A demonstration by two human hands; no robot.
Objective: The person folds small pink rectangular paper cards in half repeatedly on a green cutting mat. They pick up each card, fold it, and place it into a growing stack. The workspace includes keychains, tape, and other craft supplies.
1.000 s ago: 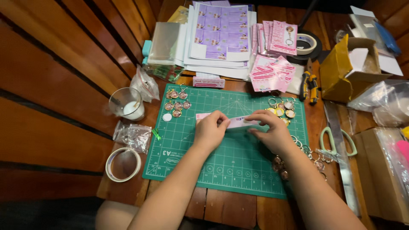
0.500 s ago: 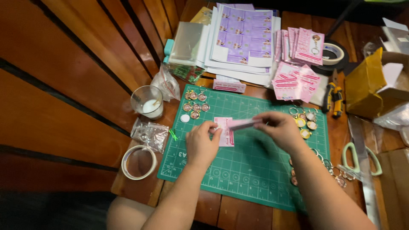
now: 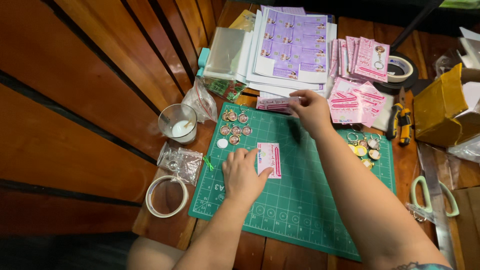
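Two hands work over a green cutting mat (image 3: pixel 300 200): the left hand (image 3: pixel 243 172) lies flat, fingertips pinning a pink card (image 3: pixel 270 159) on the mat, while the right hand (image 3: pixel 311 109) pinches a pink strip (image 3: pixel 275 104) at the far edge

The green cutting mat (image 3: pixel 300 200) at the frame's centre looks like matt rubbery plastic, printed with a fine grid. On it lies a small pink paper card (image 3: pixel 270 159), smooth and slightly glossy. The brown slatted wooden table (image 3: pixel 90 115) has a varnished sheen. At upper middle, white paper sheets (image 3: pixel 292 47) look smooth; beside them clear plastic sleeves (image 3: pixel 225 52) shine. The small round charms (image 3: pixel 235 129) glint like metal under glassy domes. At left, a clear plastic cup (image 3: pixel 177 122) looks cloudy.
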